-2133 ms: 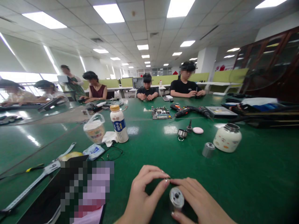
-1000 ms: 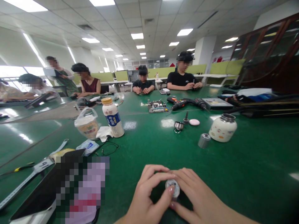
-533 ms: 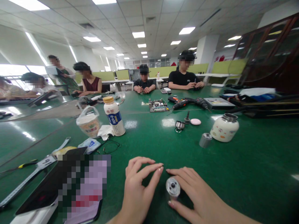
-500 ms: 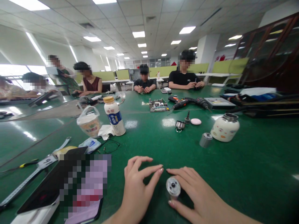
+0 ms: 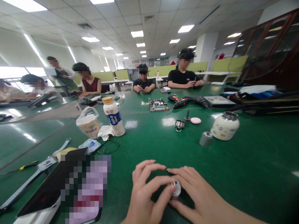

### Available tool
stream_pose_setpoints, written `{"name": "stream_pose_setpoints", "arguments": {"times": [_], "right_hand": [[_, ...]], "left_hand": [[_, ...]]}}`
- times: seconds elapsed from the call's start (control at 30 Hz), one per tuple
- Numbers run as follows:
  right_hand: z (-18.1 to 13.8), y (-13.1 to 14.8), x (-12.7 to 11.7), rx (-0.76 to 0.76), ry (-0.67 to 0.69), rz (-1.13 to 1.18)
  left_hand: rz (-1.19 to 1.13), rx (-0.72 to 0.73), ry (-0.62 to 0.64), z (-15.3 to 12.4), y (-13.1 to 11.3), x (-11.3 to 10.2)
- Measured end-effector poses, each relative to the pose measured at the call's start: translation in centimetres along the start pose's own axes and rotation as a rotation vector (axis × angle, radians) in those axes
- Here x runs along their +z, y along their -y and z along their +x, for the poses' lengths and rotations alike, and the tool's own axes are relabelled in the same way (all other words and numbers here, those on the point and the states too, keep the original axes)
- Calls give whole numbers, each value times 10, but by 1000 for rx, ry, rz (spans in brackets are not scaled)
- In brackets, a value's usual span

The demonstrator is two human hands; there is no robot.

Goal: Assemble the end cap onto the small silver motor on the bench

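A small silver cylindrical motor (image 5: pixel 177 190) stands on the green table, its end face up. My right hand (image 5: pixel 196 193) curls around its right side, with the thumb near its base and the index finger along the far side. From the left, my left hand (image 5: pixel 148 193) brings its thumb and index fingertip together over the motor's top, partly covering the face. Whatever lies between those fingertips is too small to make out. A second silver cylinder (image 5: pixel 206 139) stands farther off to the right, beside a cream jar (image 5: pixel 225 127) without a lid.
Beyond my hands lie a metal lid with a ring (image 5: pixel 179 124), a pink oval (image 5: pixel 195 120), a circuit board (image 5: pixel 158 105) and drills (image 5: pixel 187 102). A milk bottle (image 5: pixel 114 118), cup (image 5: pixel 88 126), phone (image 5: pixel 90 189) and tablet (image 5: pixel 53 183) are left. Several people sit opposite.
My left hand has moved right, and its thumb and index finger now meet over the motor's top. My right hand stays around the motor.
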State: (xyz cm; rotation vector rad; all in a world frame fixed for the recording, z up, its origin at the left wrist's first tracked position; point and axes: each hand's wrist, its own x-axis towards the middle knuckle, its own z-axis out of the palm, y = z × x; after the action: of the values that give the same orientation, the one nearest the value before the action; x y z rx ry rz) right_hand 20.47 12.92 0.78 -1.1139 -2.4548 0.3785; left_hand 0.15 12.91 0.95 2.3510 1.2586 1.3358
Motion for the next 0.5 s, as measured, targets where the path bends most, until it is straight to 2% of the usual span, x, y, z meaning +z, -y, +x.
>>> {"name": "stream_pose_setpoints", "arguments": {"times": [0.2, 0.27, 0.4, 0.5], "right_hand": [[1, 3, -2, -3, 7, 7], [1, 4, -4, 3, 24, -2], [2, 1, -4, 0, 42, -20], [1, -3, -1, -11, 18, -32]], "left_hand": [[-84, 57, 76, 4, -2, 3], [-106, 4, 94, -2, -3, 4], [-189, -162, 37, -26, -7, 13], [-283, -210, 152, -40, -10, 22]]}}
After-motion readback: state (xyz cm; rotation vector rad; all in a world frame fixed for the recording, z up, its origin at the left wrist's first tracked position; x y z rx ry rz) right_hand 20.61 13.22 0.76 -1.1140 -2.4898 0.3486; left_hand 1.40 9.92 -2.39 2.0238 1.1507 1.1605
